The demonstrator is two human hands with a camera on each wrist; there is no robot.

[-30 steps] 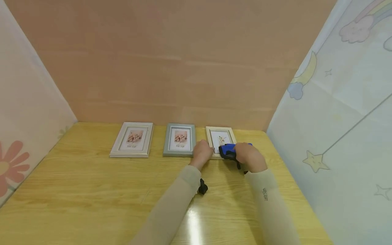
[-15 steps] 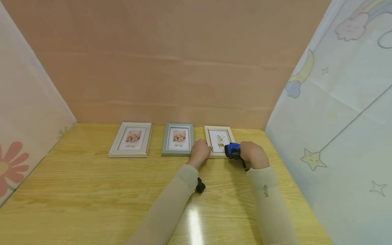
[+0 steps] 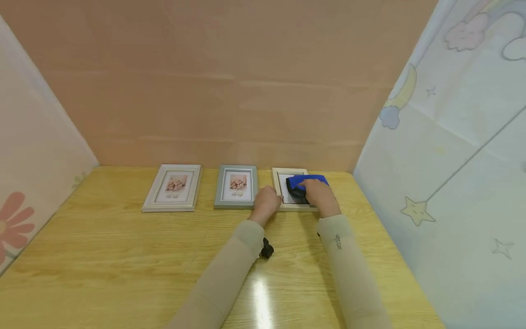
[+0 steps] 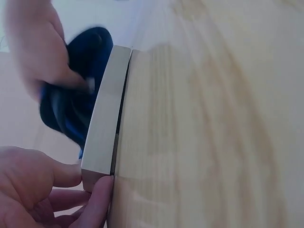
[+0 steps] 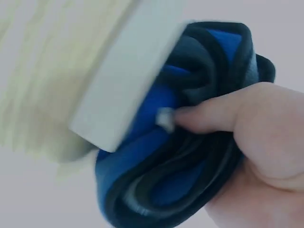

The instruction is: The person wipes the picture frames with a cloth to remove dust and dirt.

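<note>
A blue cloth with black edging (image 3: 308,178), bunched into folds, lies over the cream picture frame (image 3: 290,171) at the right of the row. My right hand (image 3: 322,198) grips it; in the right wrist view the thumb presses into the folds beside a small white tag (image 5: 165,118). My left hand (image 3: 266,204) is at the frame's near left corner. The left wrist view has its thumb and fingers (image 4: 97,202) pinching that corner. Cloth and right hand hide most of the picture inside the frame.
Just left of my left hand lies a grey-green frame (image 3: 218,187). Farther left is a whitish frame (image 3: 152,194). All sit on the wooden table (image 3: 135,265) near the peach back wall (image 3: 205,91). A patterned panel (image 3: 464,173) stands at the right.
The cloth in my right hand first shifted right along the frame's near side, then moved up and left over the picture. My left hand has stayed at the corner.
</note>
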